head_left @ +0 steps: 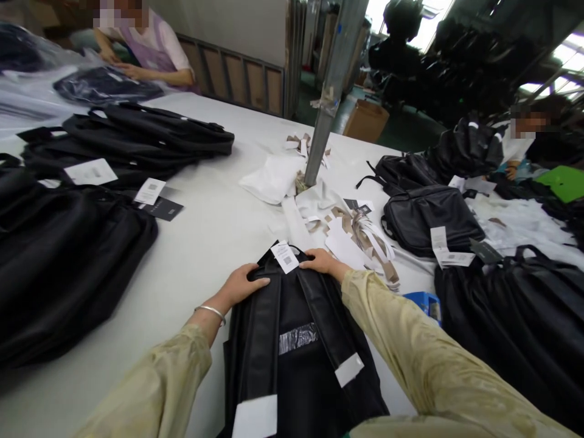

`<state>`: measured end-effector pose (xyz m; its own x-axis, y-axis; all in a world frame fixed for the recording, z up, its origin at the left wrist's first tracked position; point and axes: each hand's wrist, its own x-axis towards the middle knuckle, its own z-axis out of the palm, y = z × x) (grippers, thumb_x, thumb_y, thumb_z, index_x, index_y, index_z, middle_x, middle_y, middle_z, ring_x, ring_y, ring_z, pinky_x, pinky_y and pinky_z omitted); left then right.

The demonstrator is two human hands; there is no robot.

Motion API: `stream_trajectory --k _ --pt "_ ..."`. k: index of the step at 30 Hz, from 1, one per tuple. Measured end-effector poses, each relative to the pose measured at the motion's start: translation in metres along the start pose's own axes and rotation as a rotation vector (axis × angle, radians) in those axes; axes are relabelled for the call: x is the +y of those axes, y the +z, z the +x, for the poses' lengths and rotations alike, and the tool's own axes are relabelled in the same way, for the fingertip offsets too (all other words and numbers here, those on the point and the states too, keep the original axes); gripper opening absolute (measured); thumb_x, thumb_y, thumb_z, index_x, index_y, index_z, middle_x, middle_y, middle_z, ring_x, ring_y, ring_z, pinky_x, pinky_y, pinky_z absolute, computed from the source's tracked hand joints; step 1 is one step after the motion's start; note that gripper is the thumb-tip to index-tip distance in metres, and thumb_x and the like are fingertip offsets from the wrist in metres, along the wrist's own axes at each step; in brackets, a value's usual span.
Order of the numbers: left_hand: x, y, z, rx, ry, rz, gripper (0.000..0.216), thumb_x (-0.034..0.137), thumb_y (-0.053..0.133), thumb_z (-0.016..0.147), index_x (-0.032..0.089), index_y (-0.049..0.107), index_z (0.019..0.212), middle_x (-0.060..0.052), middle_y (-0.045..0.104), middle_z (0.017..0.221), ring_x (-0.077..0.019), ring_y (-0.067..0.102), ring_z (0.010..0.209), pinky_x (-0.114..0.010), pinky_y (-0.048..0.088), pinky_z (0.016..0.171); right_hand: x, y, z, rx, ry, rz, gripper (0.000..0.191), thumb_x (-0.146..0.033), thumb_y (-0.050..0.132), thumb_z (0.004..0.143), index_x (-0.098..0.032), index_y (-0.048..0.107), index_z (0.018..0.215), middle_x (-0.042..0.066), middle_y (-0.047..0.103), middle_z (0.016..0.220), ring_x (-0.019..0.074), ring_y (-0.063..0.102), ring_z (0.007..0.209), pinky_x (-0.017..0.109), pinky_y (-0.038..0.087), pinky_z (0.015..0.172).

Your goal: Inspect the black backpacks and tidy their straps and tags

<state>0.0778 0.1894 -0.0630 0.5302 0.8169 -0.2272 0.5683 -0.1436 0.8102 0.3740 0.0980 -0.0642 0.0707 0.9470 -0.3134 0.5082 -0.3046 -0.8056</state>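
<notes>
A black backpack [298,377] lies straps-up on the white table directly in front of me. My left hand [241,285] grips its top left corner, thumb over the front and fingers behind the edge. At the top right, my right hand [322,261] holds the same edge, its thumb close to a white hang tag [285,257]. The tag rests between my two hands, by the carry loop. Wrinkled plastic wrap [298,339] covers a band across the back panel. White paper [255,417] is wrapped around the lower left strap, and a smaller white piece [349,369] around the right one.
Black backpacks pile up at left [55,261] and right [506,322]. A metal post [335,91] rises beyond my hands, with paper strips [365,234] near its foot. A blue object [424,304] sits beside my right forearm. Co-workers are at the far left [157,45] and right [515,149].
</notes>
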Motion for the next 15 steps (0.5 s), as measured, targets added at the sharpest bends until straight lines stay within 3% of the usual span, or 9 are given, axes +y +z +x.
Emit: stream_trajectory --k 4,7,10,15 --pt "0.019 -0.007 0.031 -0.248 0.042 -0.264 0.060 0.046 0.089 0.053 0.018 0.077 0.104 -0.011 0.077 0.109 -0.0353 0.069 0.108 -0.043 0.050 0.101 -0.011 -0.006 0.026 -0.231 -0.047 0.297 0.050 -0.035 0.083 0.062 -0.016 0.074 0.106 0.002 0.077 0.101 0.0242 0.069 0.103 0.035 0.050 0.095" --pt "0.033 -0.007 0.050 -0.389 0.102 -0.312 0.062 0.039 0.089 0.055 0.019 0.076 0.112 -0.009 0.076 0.117 -0.0334 0.066 0.115 -0.042 0.046 0.107 -0.019 -0.008 0.039 -0.338 -0.107 0.392 0.056 -0.033 0.086 0.057 -0.016 0.073 0.108 0.003 0.076 0.108 0.0236 0.068 0.106 0.036 0.048 0.101" --pt "0.038 -0.003 0.064 -0.408 0.083 -0.256 0.061 0.035 0.090 0.053 0.021 0.077 0.111 -0.007 0.077 0.116 -0.0329 0.066 0.116 -0.041 0.043 0.110 -0.023 -0.009 0.048 -0.352 -0.109 0.256 0.052 -0.031 0.088 0.055 -0.018 0.075 0.104 0.002 0.077 0.103 0.0233 0.069 0.101 0.034 0.049 0.097" --pt "0.037 0.000 0.080 -0.446 -0.117 -0.144 0.050 0.034 0.091 0.048 0.022 0.081 0.095 -0.006 0.080 0.104 -0.0344 0.069 0.108 -0.037 0.047 0.104 -0.025 -0.017 0.058 -0.362 -0.083 -0.048 0.037 -0.037 0.091 0.054 -0.019 0.078 0.083 -0.001 0.076 0.078 0.0210 0.070 0.079 0.027 0.051 0.077"
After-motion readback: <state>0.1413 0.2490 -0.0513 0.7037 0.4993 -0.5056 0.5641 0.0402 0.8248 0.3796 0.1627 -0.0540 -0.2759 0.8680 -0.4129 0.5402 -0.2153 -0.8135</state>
